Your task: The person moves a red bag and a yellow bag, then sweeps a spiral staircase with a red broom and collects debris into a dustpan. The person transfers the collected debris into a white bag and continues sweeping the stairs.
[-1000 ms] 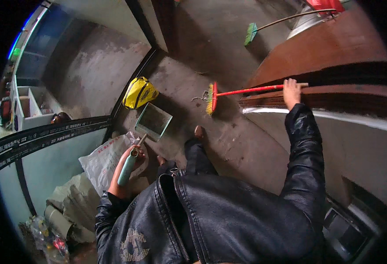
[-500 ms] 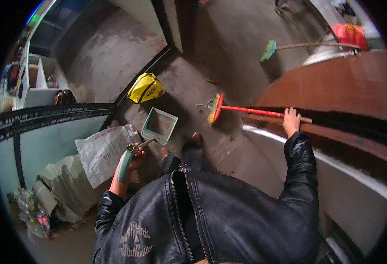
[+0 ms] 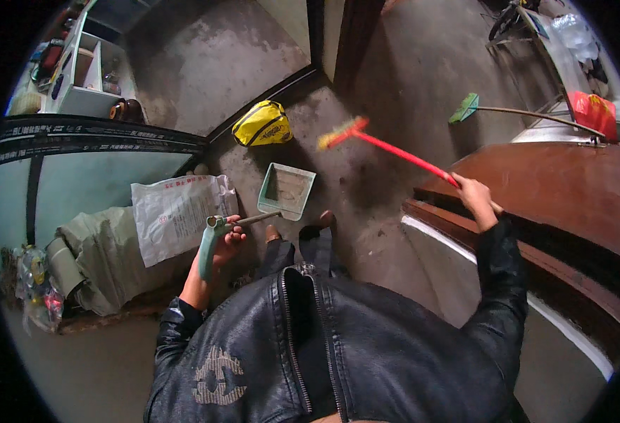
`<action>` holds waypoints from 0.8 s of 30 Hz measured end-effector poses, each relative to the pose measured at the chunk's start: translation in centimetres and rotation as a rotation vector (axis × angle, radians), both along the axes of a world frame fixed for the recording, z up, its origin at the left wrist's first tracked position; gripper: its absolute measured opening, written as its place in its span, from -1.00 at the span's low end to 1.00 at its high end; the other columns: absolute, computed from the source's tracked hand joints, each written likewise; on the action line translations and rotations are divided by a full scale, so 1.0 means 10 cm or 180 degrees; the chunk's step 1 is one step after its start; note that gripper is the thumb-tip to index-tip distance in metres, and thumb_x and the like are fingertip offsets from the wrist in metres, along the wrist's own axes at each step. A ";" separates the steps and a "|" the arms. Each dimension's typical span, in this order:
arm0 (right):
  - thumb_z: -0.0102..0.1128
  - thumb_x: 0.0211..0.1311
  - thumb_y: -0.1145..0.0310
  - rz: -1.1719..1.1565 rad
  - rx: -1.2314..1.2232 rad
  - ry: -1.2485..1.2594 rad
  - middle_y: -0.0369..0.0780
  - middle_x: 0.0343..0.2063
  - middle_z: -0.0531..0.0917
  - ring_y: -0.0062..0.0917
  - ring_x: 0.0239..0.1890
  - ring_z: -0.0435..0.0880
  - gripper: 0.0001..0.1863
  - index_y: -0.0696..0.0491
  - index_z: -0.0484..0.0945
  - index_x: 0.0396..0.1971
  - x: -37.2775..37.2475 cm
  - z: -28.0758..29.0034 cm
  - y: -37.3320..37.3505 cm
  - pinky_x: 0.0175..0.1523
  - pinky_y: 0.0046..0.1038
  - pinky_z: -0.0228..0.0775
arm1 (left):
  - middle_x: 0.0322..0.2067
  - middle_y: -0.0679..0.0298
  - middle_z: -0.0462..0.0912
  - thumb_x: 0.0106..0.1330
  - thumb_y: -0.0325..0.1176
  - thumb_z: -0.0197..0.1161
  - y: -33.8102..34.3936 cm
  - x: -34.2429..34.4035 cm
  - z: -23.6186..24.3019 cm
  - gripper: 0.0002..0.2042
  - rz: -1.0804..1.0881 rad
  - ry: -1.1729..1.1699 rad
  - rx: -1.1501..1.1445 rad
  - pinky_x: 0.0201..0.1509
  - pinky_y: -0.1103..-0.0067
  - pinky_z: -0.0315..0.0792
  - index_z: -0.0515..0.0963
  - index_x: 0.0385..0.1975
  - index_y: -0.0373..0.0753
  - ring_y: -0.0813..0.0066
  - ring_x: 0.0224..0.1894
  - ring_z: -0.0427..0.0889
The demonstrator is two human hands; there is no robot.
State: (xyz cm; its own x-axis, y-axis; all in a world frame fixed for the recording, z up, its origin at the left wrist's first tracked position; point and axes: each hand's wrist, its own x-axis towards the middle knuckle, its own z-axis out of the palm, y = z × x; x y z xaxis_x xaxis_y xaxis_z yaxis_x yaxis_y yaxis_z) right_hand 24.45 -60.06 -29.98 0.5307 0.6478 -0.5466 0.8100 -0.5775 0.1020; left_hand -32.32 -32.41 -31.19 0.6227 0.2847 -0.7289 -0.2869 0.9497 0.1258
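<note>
My left hand (image 3: 230, 237) is closed round the handle of a long-handled dustpan; its green grip (image 3: 209, 248) bends down past my wrist. From the grip a thin rod runs toward the pale green pan (image 3: 288, 189), low by my feet, with some dirt in it. My right hand (image 3: 475, 199) is closed round the red shaft of a broom (image 3: 414, 162), close to the shaft's end. The broom's red head with yellow bristles is blurred, out beyond the pan on its right.
Beyond the pan lies a yellow bag (image 3: 263, 125). A white sack (image 3: 183, 213) and a grey-green covered bundle (image 3: 106, 261) are at my left, beside a glass partition (image 3: 91, 185). Brown wooden furniture (image 3: 556, 197) borders my right, with a green broom (image 3: 466, 108) behind it.
The red broom's head has swung away from me, off its earlier spot on the floor, and its shaft is now more tilted. My view has shifted. Both hands keep their holds.
</note>
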 end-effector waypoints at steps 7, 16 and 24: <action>-0.27 0.24 0.35 -0.0239 0.0392 0.0464 -0.01 -0.46 0.60 -0.12 -0.38 0.61 -0.59 0.04 0.21 0.10 -1.45 -1.23 0.95 -0.32 -0.11 0.42 | -0.39 0.15 0.56 0.25 -0.36 0.07 -0.03 -0.13 -0.16 -0.77 -0.1230 0.1344 -0.0085 -0.25 0.50 0.50 0.44 -0.14 -0.29 0.42 -0.50 0.53; -0.10 0.01 0.46 -0.1135 0.0082 0.0768 -0.01 -0.40 0.58 -0.09 -0.32 0.56 -0.36 -0.22 0.15 0.19 -3.19 -0.87 -0.72 -0.23 -0.10 0.36 | -0.50 0.25 0.52 0.27 -0.05 0.01 0.47 -0.61 -0.23 -0.68 -0.1830 0.0962 -0.0305 -0.61 0.61 0.33 0.50 -0.26 -0.18 0.51 -0.66 0.37; 0.04 0.08 0.31 -0.2102 -0.0612 0.0384 -0.04 -0.31 0.59 -0.11 -0.25 0.57 -0.46 -0.32 0.30 0.13 -4.25 0.09 -2.08 -0.15 -0.14 0.38 | -0.52 0.23 0.52 0.13 0.25 0.02 0.70 -0.79 -0.15 -0.48 -0.1993 0.1108 -0.0012 -0.47 0.58 0.35 0.49 -0.39 -0.16 0.46 -0.61 0.41</action>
